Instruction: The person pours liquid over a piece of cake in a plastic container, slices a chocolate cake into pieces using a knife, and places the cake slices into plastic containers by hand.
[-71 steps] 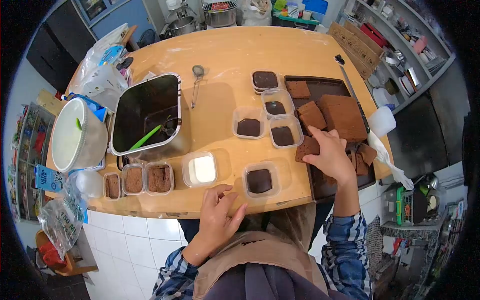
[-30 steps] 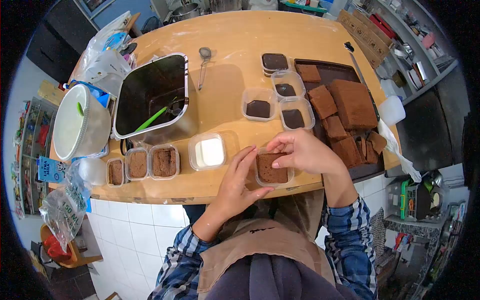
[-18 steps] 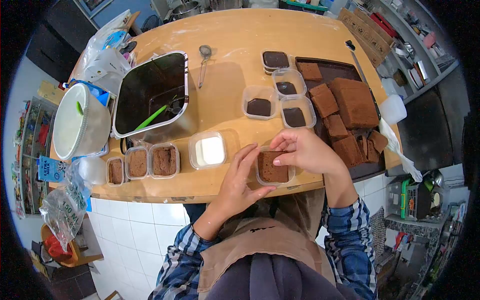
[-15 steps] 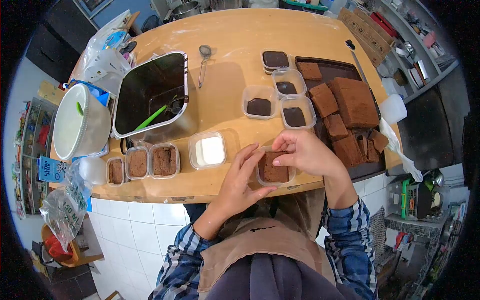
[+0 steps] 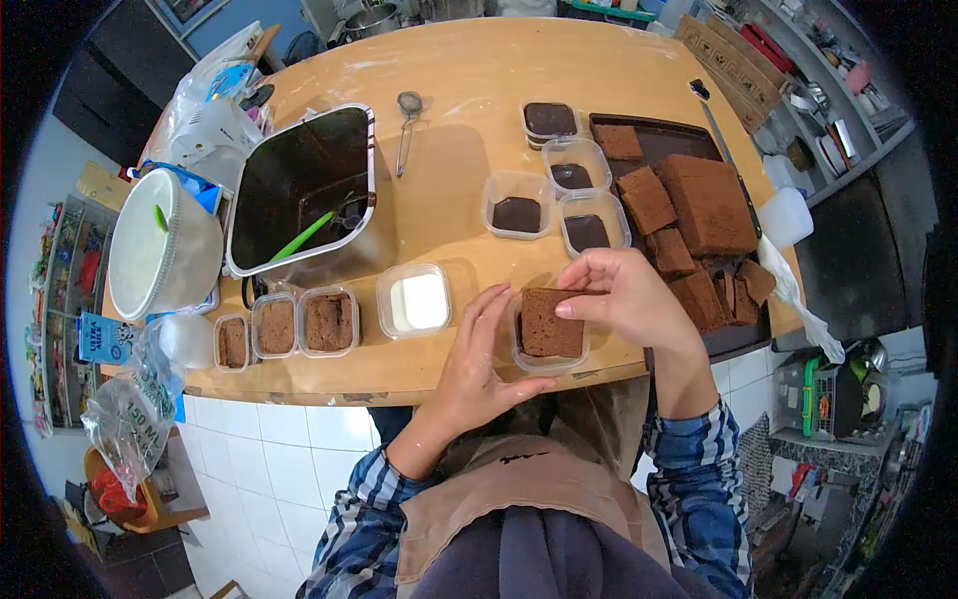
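Observation:
Near the table's front edge, my right hand point(image 5: 634, 307) pinches a piece of chocolate cake point(image 5: 555, 331) by its upper right side. The piece is slightly tilted above a clear plastic container point(image 5: 523, 361), and it hides most of the inside. To the left of this container, my left hand point(image 5: 477, 364) has its fingers stretched out and its thumb spread along the near side, close to the wall. A container with white cream point(image 5: 418, 303) stands farther left. Beyond my right hand, a dark tray point(image 5: 659, 140) carries a large cake block point(image 5: 711, 205) and several smaller pieces.
Several containers with dark chocolate at the bottom point(image 5: 517, 214) stand beyond my hands. Cake-filled containers point(image 5: 327, 320) line the front left. A deep metal pan point(image 5: 304, 258) with a green-handled tool point(image 5: 302, 237), a white bucket point(image 5: 165, 250) and a small strainer point(image 5: 407, 130) are behind.
My right hand has lifted the cake piece slightly, and its far edge now stands higher over the container. My left hand has barely moved, with its fingers a little farther from the cake.

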The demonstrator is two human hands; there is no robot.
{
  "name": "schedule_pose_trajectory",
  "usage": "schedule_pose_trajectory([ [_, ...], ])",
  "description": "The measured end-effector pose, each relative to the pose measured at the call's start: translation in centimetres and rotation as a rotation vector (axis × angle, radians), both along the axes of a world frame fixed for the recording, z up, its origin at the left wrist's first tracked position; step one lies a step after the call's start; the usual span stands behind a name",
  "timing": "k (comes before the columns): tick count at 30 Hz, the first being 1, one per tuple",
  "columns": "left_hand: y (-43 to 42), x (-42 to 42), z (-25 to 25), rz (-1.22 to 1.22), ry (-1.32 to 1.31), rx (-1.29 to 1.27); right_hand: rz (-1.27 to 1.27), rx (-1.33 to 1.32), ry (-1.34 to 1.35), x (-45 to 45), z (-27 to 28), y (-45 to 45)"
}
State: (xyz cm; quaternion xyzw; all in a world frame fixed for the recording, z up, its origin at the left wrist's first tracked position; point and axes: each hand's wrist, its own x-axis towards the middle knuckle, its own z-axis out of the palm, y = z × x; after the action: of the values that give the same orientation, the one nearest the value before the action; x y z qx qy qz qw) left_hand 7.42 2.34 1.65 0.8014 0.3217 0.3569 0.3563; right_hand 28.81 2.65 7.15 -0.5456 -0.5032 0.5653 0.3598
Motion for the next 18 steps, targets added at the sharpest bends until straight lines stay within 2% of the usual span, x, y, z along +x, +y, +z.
schedule_pose_trajectory([
  [8,0.1,0.1,-0.1,-0.001,-0.008,0.063,0.049,-0.041,0.109,0.1,-1.1,-0.3],
  [14,0.2,0.2,-0.3,-0.028,0.017,0.091,0.066,-0.02,0.094,-0.2,-1.5,-0.4],
  [18,0.3,0.2,-0.3,-0.028,0.019,0.066,0.075,0.036,-0.031,-0.5,-1.7,-0.7],
])
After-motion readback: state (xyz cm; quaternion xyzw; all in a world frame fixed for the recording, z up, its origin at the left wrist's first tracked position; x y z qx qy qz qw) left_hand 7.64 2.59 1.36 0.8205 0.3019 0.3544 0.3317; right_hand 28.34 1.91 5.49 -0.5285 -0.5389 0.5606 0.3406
